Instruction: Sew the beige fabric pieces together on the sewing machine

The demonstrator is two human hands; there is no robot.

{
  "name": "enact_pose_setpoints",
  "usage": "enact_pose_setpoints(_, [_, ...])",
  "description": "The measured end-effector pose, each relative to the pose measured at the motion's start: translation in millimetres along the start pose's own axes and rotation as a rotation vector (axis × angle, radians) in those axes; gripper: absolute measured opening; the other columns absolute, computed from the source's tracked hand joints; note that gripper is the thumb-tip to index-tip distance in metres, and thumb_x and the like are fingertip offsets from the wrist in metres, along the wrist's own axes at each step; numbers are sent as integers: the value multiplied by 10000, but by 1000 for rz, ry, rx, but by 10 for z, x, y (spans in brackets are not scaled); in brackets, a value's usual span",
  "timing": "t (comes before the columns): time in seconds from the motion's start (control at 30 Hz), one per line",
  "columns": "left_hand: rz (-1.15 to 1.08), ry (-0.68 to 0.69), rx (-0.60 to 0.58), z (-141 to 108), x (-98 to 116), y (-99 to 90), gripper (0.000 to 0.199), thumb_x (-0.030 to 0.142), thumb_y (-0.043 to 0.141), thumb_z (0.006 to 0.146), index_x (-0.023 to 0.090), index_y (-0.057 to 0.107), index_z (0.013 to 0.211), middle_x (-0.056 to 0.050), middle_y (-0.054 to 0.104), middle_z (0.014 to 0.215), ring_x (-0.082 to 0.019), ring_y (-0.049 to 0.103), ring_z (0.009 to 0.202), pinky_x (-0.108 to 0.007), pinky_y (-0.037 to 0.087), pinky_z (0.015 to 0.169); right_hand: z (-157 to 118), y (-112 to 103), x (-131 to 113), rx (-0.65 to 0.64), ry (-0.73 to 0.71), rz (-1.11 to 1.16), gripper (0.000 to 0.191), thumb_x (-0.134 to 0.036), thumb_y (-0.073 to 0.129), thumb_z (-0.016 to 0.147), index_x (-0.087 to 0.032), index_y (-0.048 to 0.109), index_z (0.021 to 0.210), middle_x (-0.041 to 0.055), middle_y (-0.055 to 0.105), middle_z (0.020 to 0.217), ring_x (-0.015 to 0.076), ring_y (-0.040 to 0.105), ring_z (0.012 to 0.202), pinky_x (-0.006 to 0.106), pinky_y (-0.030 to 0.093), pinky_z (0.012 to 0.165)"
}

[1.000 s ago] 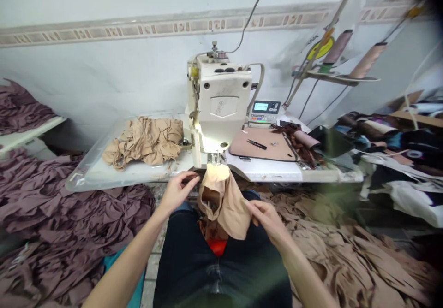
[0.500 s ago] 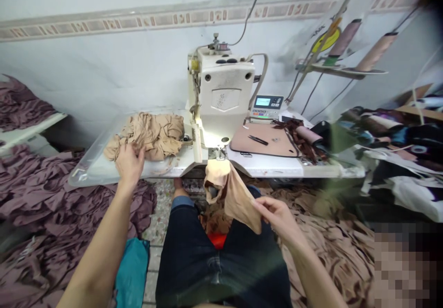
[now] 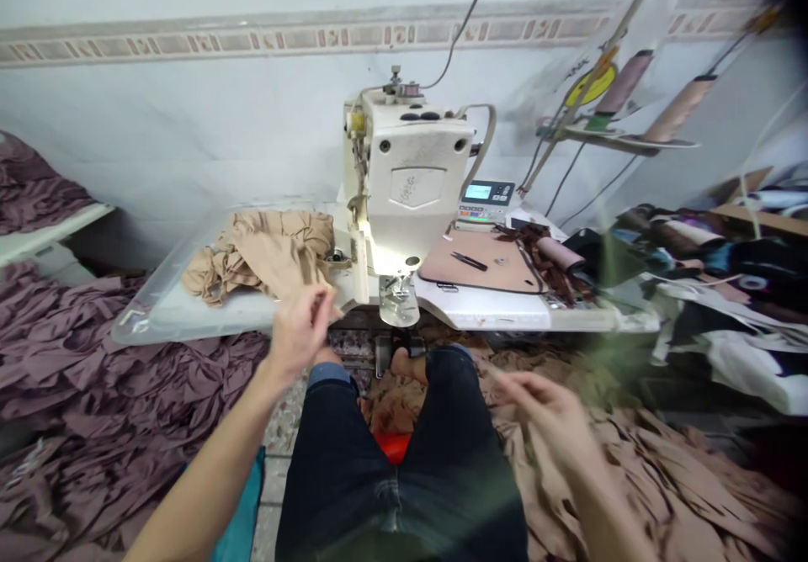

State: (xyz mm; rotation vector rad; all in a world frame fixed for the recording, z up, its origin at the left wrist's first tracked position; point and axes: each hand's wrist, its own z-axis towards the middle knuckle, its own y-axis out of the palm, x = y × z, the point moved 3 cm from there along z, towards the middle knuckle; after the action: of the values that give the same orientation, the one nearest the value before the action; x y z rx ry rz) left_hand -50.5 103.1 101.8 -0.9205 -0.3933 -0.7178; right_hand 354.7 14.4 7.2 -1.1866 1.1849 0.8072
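My left hand point(image 3: 300, 331) is closed in a pinch on the edge of a tan fabric piece point(image 3: 284, 263), which stretches toward it from a crumpled tan heap point(image 3: 218, 272) left of the sewing machine point(image 3: 413, 175). Under the needle, the machine's narrow rounded bed point(image 3: 399, 305) is bare of cloth. Off to the right, my right hand point(image 3: 546, 406) hangs above a loose spread of tan-brown fabric point(image 3: 631, 469). Its fingers point left, stretched out and somewhat blurred, and I see no cloth in them.
Black thread snips point(image 3: 469, 260) lie on a pink mat point(image 3: 492, 272) right of the machine. A lit control panel point(image 3: 485, 196) stands behind it. Thread cones point(image 3: 682, 108) sit on a stand at the right. Mauve fabric point(image 3: 126, 410) covers the floor at the left.
The tan piece that hung from the needle area in my right hand is gone from there. My right hand has moved right. My left hand has come toward me, pulling fabric from the heap.
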Motion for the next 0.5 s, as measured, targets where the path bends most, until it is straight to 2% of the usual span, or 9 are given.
enact_pose_setpoints(0.07, [-276, -136, -72, -237, 231, 243, 204, 420, 626, 1032, 228, 685, 1067, -32, 691, 830, -202, 654, 717, -292, 481, 690, -207, 595, -79, -210, 24, 51, 460, -645, 860, 797, -189, 834, 734, 83, 735, 609, 228, 660, 549, 323, 525, 522])
enact_pose_setpoints(0.1, [-388, -200, -93, -346, 310, 359, 212, 438, 633, 1035, 231, 677, 1048, -15, 665, 788, -188, 640, 698, -275, 467, 663, -313, 868, -130, -271, 0, 116, 455, -636, 865, 793, -189, 826, 723, 81, 736, 604, 231, 673, 559, 325, 541, 541])
enact_pose_setpoints(0.17, [-583, -340, -114, -529, 374, 561, 255, 476, 672, 1014, 230, 653, 1078, 13, 630, 736, -167, 620, 672, -248, 458, 632, -486, 1308, -214, -281, -74, 187, 413, -587, 893, 789, -192, 856, 901, 94, 811, 800, 240, 715, 649, 332, 573, 605])
enact_pose_setpoints(0.23, [-751, -503, -139, -672, 335, 713, 383, 529, 747, 951, 225, 637, 1155, 30, 628, 732, -149, 607, 645, -227, 459, 603, -585, 1616, -254, -283, -147, 161, 408, -540, 905, 799, -204, 847, 1022, 86, 824, 918, 236, 718, 701, 319, 564, 610])
enact_pose_setpoints(0.3, [-887, -659, -173, -784, 247, 800, 528, 562, 838, 853, 214, 650, 1203, 12, 671, 808, -142, 633, 668, -217, 485, 598, -611, 1798, -249, -308, -192, 96, 343, -491, 898, 818, -214, 829, 1009, 55, 806, 888, 225, 701, 699, 304, 550, 608])
enact_pose_setpoints(0.37, [-962, -761, -194, -874, 164, 821, 572, 549, 904, 775, 190, 705, 1174, -33, 719, 925, -156, 691, 765, -229, 543, 658, -584, 1877, -213, -329, -205, 63, 255, -443, 866, 848, -223, 811, 965, 32, 782, 836, 215, 690, 687, 302, 552, 627])
enact_pose_setpoints(0.5, [-1004, -811, -247, -1011, 117, 774, 502, 511, 940, 749, 172, 799, 1091, -99, 784, 1072, -205, 748, 957, -272, 609, 819, -483, 1882, -129, -262, -214, 96, 220, -448, 789, 902, -229, 760, 891, 82, 785, 997, 236, 709, 795, 310, 565, 638])
